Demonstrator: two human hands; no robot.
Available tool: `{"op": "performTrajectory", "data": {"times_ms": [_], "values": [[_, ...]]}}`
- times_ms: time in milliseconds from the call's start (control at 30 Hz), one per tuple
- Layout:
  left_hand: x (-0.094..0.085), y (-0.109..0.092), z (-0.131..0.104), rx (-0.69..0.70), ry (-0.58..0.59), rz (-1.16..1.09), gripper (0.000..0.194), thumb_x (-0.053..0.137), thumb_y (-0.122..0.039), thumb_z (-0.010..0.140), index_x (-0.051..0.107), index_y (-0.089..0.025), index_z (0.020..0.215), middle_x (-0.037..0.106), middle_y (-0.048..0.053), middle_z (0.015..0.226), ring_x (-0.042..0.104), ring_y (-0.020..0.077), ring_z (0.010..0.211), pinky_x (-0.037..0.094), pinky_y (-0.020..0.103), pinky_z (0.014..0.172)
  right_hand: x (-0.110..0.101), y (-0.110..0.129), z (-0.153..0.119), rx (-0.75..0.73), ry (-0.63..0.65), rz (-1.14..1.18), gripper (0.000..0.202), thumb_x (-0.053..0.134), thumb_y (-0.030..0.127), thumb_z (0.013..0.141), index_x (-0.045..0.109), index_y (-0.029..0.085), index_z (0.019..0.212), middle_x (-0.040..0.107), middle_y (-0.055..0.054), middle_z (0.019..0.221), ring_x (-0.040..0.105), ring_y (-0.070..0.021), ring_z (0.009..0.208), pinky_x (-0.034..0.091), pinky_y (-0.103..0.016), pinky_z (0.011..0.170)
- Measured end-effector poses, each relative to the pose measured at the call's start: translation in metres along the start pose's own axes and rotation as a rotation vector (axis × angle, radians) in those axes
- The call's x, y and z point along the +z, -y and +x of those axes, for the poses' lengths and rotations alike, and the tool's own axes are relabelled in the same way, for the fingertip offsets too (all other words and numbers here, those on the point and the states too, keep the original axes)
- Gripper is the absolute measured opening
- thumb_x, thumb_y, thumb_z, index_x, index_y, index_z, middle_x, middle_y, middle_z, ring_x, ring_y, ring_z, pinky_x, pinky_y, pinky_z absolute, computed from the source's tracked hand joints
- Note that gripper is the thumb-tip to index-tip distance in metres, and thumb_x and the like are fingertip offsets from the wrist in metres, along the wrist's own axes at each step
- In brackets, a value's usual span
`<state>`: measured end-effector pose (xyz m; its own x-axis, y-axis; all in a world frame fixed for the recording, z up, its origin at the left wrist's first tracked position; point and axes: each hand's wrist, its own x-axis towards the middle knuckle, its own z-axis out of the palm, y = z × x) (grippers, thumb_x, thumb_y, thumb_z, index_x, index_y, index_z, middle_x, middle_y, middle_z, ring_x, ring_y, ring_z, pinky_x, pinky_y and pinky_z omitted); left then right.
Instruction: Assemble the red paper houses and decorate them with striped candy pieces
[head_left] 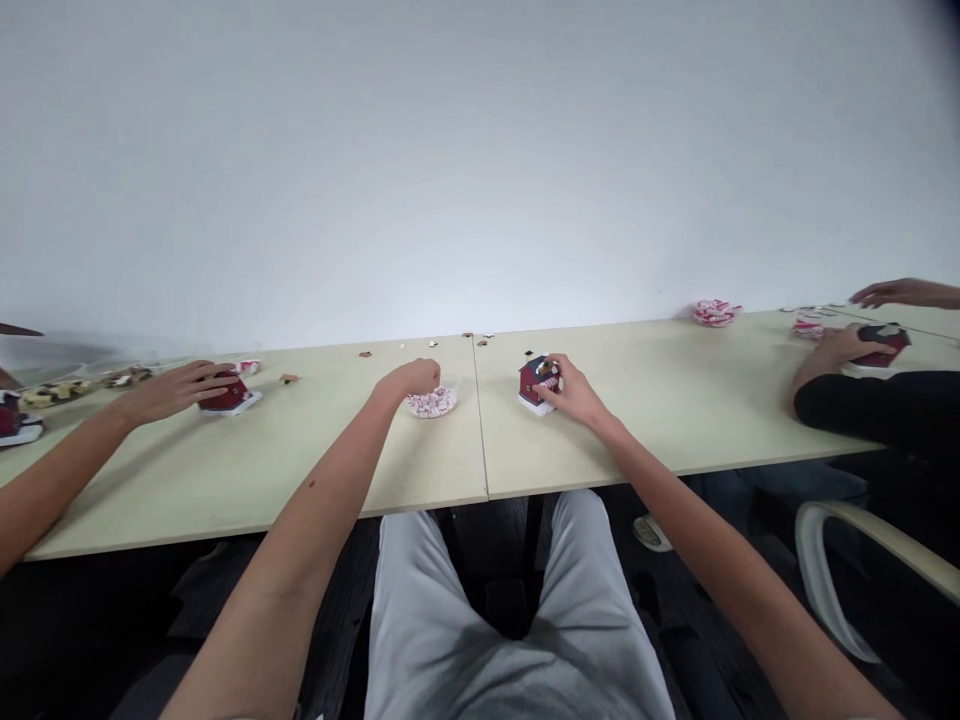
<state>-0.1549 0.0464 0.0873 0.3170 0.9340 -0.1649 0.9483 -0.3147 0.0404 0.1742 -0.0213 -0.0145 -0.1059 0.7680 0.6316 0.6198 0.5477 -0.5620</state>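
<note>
Head view: pale cream surface [615,385], seamed, against plain grey-white wall [480,160]. Left hand [418,377] curled closed, contents hidden, at clear bowl [454,390] of red-and-white pieces [431,405]; right hand [573,391] closed on small dark-roofed red house [529,384], right of seam [481,430].

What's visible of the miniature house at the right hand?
The miniature house has dark red walls, a dark bluish roof, small windows and a white base. It looks matte; the material can't be told. It stands upright on the pale tabletop, just right of the seam. The right hand touches its right side, fingers at the roof, hiding part of it. A red-and-white striped piece shows by the fingers; whether it's attached isn't clear.
</note>
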Motion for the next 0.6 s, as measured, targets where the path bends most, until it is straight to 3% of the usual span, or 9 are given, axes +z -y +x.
{"op": "performTrajectory", "data": {"times_ms": [100, 233, 333, 467, 600], "values": [[0.0, 0.003, -0.003, 0.023, 0.019, 0.004, 0.037, 0.06, -0.031, 0.076, 0.07, -0.019, 0.11, 0.071, 0.015, 0.119, 0.068, 0.0224, 0.091, 0.052, 0.028, 0.075, 0.0, 0.02, -0.01, -0.002, 0.025, 0.005, 0.057, 0.064, 0.039, 0.086, 0.043, 0.021, 0.136, 0.064, -0.01, 0.12, 0.063, -0.0265, 0.105, 0.05, -0.042, 0.094], [0.006, 0.007, -0.001, 0.042, 0.1, 0.026, 0.039, 0.068, -0.031, 0.067, 0.073, -0.019, 0.103, 0.074, 0.014, 0.108, 0.068, 0.0243, 0.085, 0.052, 0.031, 0.076, 0.0, 0.04, -0.027, -0.007, 0.021, 0.008, 0.066, 0.062, 0.035, 0.087, 0.037, 0.025, 0.147, 0.056, -0.011, 0.133, 0.059, -0.0265, 0.115, 0.047, -0.043, 0.101], [0.011, 0.009, 0.004, 0.051, 0.093, 0.03, 0.038, 0.068, -0.031, 0.066, 0.073, -0.02, 0.102, 0.074, 0.013, 0.107, 0.067, 0.0239, 0.083, 0.051, 0.031, 0.075, 0.0, 0.05, -0.04, -0.004, -0.017, -0.025, 0.073, 0.062, 0.032, 0.084, 0.037, 0.029, 0.151, 0.053, -0.01, 0.131, 0.058, -0.0261, 0.115, 0.046, -0.044, 0.104], [0.009, 0.009, 0.003, 0.045, -0.026, 0.017, 0.031, 0.063, -0.035, 0.074, 0.071, -0.022, 0.1, 0.073, 0.011, 0.112, 0.067, 0.0234, 0.087, 0.05, 0.031, 0.076, 0.001, 0.061, -0.052, 0.01, -0.042, -0.138, 0.077, 0.062, 0.031, 0.081, 0.037, 0.031, 0.154, 0.053, -0.01, 0.123, 0.058, -0.028, 0.113, 0.047, -0.046, 0.104], [0.002, -0.002, -0.011, 0.062, -0.249, -0.015, 0.037, 0.041, -0.045, 0.091, 0.063, -0.024, 0.112, 0.07, 0.009, 0.121, 0.065, 0.0235, 0.1, 0.047, 0.032, 0.08, 0.001, 0.066, -0.054, -0.004, -0.065, -0.239, 0.079, 0.062, 0.033, 0.08, 0.036, 0.032, 0.155, 0.038, -0.012, 0.148, 0.054, -0.0333, 0.122, 0.048, -0.05, 0.102]]}}
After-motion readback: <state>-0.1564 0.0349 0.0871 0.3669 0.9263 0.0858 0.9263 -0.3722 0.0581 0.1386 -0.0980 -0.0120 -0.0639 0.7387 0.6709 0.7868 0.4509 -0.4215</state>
